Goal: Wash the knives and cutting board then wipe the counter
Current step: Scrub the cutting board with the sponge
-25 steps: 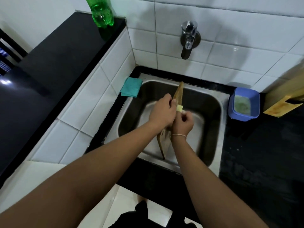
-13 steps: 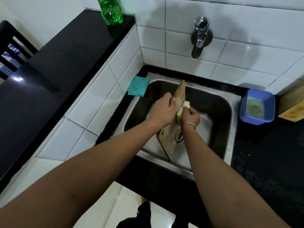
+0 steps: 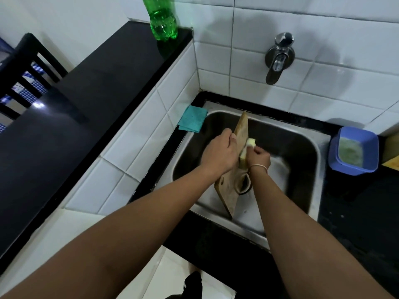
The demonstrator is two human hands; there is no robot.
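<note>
Wooden cutting board (image 3: 232, 186) is standing on edge in the sink (image 3: 302, 147), left hand (image 3: 220, 154) fingers gripping it, right hand (image 3: 258, 157) fingers clamping a yellow sponge (image 3: 315, 143) against it.

Left hand (image 3: 221, 154) hides the cutting board's (image 3: 230, 190) middle.

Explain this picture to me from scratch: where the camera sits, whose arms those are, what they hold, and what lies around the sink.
There is no machine here. The one camera is worn on a person's head and looks down, so the two bare arms are that person's own. The left hand grips a wooden cutting board, stood on edge inside the steel sink. The right hand holds a yellow sponge against the board's face. A tap sticks out of the tiled wall above. A folded teal cloth lies at the sink's left corner, a blue tub stands on the black counter to its right, and a green bottle stands on the upper ledge.
</note>
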